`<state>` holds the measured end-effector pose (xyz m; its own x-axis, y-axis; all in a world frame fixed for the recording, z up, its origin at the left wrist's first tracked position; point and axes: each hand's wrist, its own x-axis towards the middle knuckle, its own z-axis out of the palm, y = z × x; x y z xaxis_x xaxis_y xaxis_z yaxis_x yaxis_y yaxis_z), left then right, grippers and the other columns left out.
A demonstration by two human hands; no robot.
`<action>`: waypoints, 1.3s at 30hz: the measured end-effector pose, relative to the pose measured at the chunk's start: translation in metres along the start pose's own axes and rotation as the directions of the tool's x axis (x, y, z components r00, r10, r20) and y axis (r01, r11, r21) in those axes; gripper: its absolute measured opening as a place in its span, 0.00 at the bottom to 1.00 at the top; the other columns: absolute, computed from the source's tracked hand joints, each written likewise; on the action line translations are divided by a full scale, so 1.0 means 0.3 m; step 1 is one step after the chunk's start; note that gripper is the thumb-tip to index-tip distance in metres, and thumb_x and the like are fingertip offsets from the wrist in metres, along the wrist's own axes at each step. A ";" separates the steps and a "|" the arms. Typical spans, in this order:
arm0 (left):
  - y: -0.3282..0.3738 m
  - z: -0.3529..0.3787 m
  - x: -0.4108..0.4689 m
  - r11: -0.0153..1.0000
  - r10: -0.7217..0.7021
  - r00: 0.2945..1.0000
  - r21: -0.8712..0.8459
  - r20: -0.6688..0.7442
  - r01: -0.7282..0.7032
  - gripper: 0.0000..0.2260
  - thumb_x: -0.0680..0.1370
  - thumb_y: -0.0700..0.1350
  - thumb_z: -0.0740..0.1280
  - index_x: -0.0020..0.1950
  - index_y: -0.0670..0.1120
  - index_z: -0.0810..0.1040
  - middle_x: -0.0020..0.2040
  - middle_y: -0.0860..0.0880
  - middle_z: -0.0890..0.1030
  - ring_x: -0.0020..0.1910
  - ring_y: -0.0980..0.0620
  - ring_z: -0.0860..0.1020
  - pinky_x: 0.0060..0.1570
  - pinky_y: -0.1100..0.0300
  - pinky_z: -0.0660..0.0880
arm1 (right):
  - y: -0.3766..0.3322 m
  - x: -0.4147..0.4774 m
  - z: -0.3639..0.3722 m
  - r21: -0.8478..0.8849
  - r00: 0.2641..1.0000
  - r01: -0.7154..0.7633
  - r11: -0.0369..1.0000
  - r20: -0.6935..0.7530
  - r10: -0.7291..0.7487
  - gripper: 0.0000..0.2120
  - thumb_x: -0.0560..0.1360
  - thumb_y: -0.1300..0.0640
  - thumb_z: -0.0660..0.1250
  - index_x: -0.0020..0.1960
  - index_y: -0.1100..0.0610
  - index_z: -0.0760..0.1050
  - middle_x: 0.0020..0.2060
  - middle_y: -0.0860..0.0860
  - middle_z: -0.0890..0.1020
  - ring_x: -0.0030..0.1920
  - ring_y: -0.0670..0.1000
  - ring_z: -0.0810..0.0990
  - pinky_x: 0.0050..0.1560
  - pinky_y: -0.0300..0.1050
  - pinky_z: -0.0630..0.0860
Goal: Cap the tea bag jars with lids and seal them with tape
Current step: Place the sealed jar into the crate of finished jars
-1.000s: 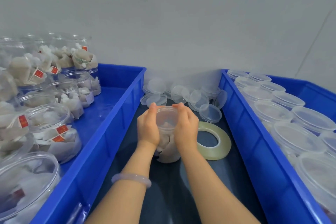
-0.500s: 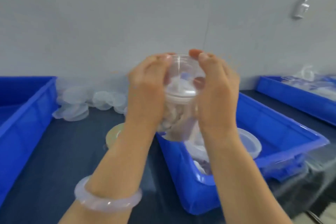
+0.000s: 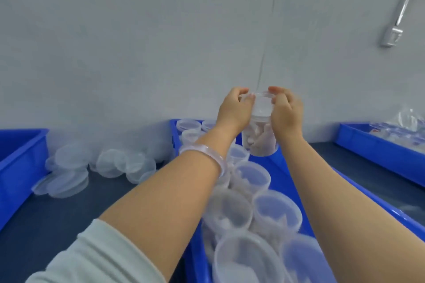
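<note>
We hold tea bag jar (image 3: 261, 142) aloft over far end of blue crate (image 3: 284, 172). Left hand (image 3: 234, 111) and right hand (image 3: 286, 116) grip lid (image 3: 261, 104) rim, probably pressing it tight before stowing.

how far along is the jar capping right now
Done: several capped jars sit in the blue bin. In hand: left hand and right hand grip a jar, its lid on, above that bin. Left: loose lids on the table suggest more jars; whether any is sealed cannot be told.
</note>
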<state>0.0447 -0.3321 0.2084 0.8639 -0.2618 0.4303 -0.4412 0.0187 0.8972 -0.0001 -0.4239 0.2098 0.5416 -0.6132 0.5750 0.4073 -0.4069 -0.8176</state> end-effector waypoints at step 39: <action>-0.294 -1.008 -0.049 0.366 -0.218 0.969 0.911 -0.116 0.191 0.21 0.81 0.43 0.60 0.74 0.47 0.66 0.72 0.44 0.68 0.70 0.44 0.67 0.67 0.52 0.66 | 0.087 -0.318 0.908 -0.387 0.417 0.447 0.806 0.888 0.194 0.26 0.79 0.43 0.57 0.75 0.50 0.61 0.74 0.50 0.63 0.77 0.51 0.50 0.73 0.52 0.54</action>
<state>0.1445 -0.0382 0.1529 0.9616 -0.1459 0.2326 -0.2173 -0.9223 0.3197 0.1592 -0.1916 0.1417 0.9580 0.2662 0.1070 0.2864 -0.8643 -0.4136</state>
